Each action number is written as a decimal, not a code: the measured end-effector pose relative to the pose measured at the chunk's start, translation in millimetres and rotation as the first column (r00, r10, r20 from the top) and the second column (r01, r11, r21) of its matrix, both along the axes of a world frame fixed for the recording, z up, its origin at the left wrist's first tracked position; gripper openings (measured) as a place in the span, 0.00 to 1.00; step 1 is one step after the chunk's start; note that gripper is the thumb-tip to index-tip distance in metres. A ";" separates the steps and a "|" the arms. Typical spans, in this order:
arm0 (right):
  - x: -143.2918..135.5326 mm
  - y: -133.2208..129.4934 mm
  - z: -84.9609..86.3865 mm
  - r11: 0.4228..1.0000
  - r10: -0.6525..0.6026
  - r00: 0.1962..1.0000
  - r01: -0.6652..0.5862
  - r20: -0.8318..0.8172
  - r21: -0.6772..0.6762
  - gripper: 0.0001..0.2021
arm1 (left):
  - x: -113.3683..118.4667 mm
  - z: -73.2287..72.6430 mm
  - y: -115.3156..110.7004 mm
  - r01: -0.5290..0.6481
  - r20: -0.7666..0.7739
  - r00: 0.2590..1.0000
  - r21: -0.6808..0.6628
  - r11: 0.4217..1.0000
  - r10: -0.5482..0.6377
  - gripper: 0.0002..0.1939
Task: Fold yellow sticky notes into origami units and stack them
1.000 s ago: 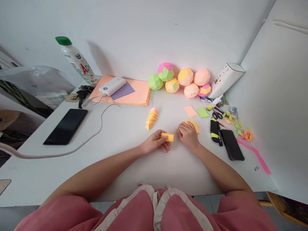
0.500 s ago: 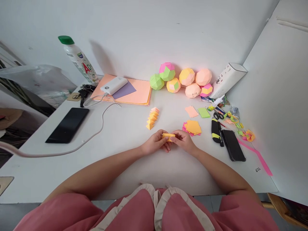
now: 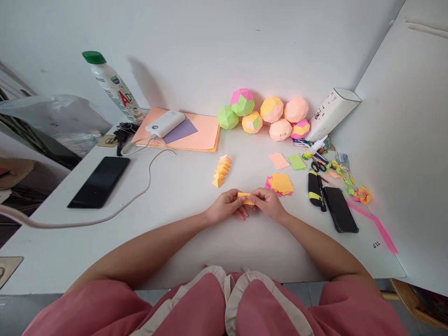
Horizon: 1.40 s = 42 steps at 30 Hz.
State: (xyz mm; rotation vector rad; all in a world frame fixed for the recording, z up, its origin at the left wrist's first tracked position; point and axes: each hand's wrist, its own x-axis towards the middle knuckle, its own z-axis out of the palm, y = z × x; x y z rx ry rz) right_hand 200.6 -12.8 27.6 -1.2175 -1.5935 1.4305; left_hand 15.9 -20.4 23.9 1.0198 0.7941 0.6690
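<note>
A small folded orange paper [image 3: 246, 198] is pinched between both hands near the front middle of the table. My left hand [image 3: 228, 205] grips its left end, with the thumb on top. My right hand [image 3: 266, 203] holds the right end, its thumb pressed on the paper. Beyond my left hand stands a row of folded orange and peach paper pieces [image 3: 221, 171]. Orange and pink square sheets [image 3: 281, 184] lie stacked beyond my right hand. Behind them are a peach sheet [image 3: 279, 161] and a green sheet [image 3: 297, 162].
Faceted paper balls [image 3: 272, 110] line the wall. On the left are a bottle [image 3: 115, 88], a power bank [image 3: 165, 123] with a cable, and a tablet [image 3: 99, 182]. Scissors [image 3: 318, 166], a cutter [image 3: 314, 188], a phone [image 3: 340, 210] and paper scraps [image 3: 363, 195] lie on the right.
The thumbs and fingers have shifted slightly on the orange paper, which now looks narrower. The camera view has moved a little.
</note>
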 end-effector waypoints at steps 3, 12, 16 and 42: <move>0.5 0.1 -0.1 1.000 0.004 1.000 -0.004 -0.006 -0.004 0.14 | -0.3 -0.3 0.6 0.012 0.014 1.000 -0.002 1.000 -0.012 0.19; -1.0 0.4 0.5 0.999 0.027 0.999 -0.027 -0.024 0.018 0.14 | 0.2 -0.3 1.2 0.011 0.011 1.000 -0.012 1.000 -0.011 0.19; -0.7 0.6 0.9 1.000 0.025 1.000 -0.024 -0.019 0.014 0.14 | 0.1 -0.4 1.0 0.008 0.010 1.000 -0.016 1.000 -0.008 0.19; -1.3 -0.4 5.8 0.996 0.085 0.993 -0.088 0.081 0.030 0.14 | 0.5 0.6 -3.3 -0.046 0.030 0.999 0.036 0.998 0.045 0.20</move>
